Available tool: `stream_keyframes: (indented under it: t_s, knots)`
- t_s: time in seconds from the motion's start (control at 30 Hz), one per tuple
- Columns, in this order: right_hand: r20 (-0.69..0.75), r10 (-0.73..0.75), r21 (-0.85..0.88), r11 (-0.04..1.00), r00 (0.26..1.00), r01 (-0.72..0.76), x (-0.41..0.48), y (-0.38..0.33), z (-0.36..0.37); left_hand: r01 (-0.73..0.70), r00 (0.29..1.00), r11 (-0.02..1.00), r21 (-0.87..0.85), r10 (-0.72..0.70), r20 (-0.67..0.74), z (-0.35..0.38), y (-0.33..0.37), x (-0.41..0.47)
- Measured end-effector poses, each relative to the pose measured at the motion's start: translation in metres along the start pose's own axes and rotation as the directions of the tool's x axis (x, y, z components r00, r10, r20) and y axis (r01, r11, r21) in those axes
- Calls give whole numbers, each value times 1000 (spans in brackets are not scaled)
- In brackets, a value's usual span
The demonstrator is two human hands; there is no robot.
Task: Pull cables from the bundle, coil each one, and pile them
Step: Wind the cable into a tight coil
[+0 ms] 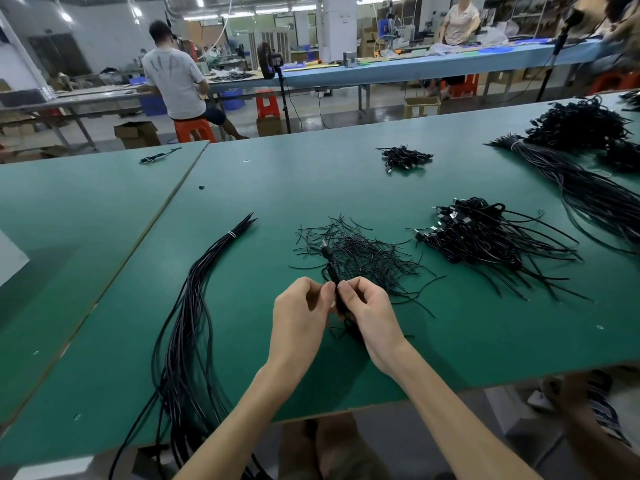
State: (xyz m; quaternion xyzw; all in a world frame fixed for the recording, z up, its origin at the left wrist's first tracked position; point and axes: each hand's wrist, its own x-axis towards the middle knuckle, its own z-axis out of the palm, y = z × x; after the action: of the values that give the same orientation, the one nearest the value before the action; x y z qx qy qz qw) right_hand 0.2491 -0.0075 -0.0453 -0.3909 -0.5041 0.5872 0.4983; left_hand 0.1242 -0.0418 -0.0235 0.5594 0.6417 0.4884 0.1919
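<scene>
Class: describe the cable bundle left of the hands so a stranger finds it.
On the green table, look left of the left hand. The cable bundle sweeps away from the near edge. Unlike the coiled pile on the right, its long cables lie uncoiled, tied by a white band near the far tips.

A factory floor: long green workbenches (346,188), cable piles (485,237), seated workers (176,84).

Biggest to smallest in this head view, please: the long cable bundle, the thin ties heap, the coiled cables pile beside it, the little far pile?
1. long cable bundle
2. coiled cables pile
3. thin ties heap, only slightly smaller
4. little far pile, though distance shrinks it
</scene>
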Motion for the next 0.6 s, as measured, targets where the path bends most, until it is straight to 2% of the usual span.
stream_keyframes:
  t_s: [0.1, 0.17, 0.27, 0.33, 0.43, 0.53, 0.6]
  knots:
    - [11, -14, 15, 1000, 1000, 14, -1, -1, -1, 187, 982, 939, -289, -182, 45, 6, 0, -4]
    - [21, -34, 11, 999, 999, 34, -1, -1, -1, 348, 938, 839, -418, -305, 168, 5, 0, -3]
    - [37, -72, 2, 997, 997, 72, -1, -1, -2, 591, 800, 621, -515, -371, 472, -8, -3, 9]
    - [56, -86, -6, 996, 995, 87, -1, -1, -2, 671, 728, 543, -504, -354, 588, -16, -6, 16]
    - [69, -81, 11, 997, 994, 80, 0, 0, -2, 617, 752, 642, -456, -308, 583, -19, -12, 16]
    - [41, -83, 37, 996, 996, 82, 1, 0, -2, 424, 865, 841, -337, -267, 425, -17, -10, 14]
    - [25, -67, 54, 996, 997, 66, 1, 1, -2, 330, 917, 897, -294, -231, 324, -15, -10, 14]
